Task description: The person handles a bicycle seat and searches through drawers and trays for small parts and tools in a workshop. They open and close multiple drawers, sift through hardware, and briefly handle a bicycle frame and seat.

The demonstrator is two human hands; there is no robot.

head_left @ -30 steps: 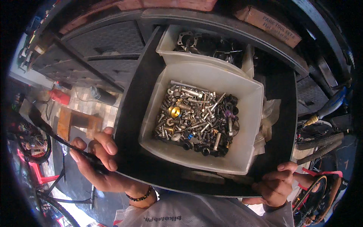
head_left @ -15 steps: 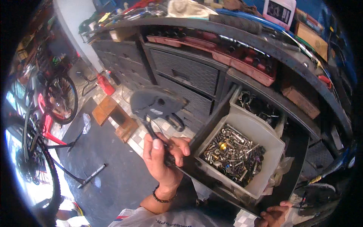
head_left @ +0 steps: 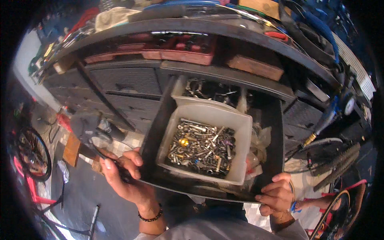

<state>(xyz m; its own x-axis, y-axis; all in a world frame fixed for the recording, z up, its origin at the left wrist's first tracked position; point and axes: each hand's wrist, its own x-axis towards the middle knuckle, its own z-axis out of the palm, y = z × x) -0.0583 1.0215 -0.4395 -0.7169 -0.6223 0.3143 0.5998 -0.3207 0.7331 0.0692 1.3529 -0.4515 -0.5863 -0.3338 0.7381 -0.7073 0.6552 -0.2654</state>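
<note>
My left hand (head_left: 127, 180) is closed around a slim black part (head_left: 98, 151) with a thin arm pointing up and left. A dark round plate (head_left: 85, 125) appears past its tip, blurred; I cannot tell whether it belongs to the same part. The fingers of this hand are beside the left front corner of a black pulled-out drawer (head_left: 192, 191). My right hand (head_left: 277, 195) grips the drawer's right front corner. Inside the drawer, a grey plastic bin (head_left: 245, 150) holds many loose metal bolts and small fittings (head_left: 200, 146), among them a gold-coloured piece (head_left: 183, 142).
Behind the bin, a second compartment holds dark ring-shaped parts (head_left: 195, 85). Clear plastic bags (head_left: 259, 145) lie on the drawer's right side. Above are a red tray (head_left: 188, 57) and the bench edge (head_left: 192, 27). Bicycle wheels (head_left: 34, 154) stand at left; a tyre (head_left: 340, 164) at right.
My view has swung right, so the drawer now lies nearer the middle. My right hand shows more fully at the drawer corner. The black part stays in my left hand.
</note>
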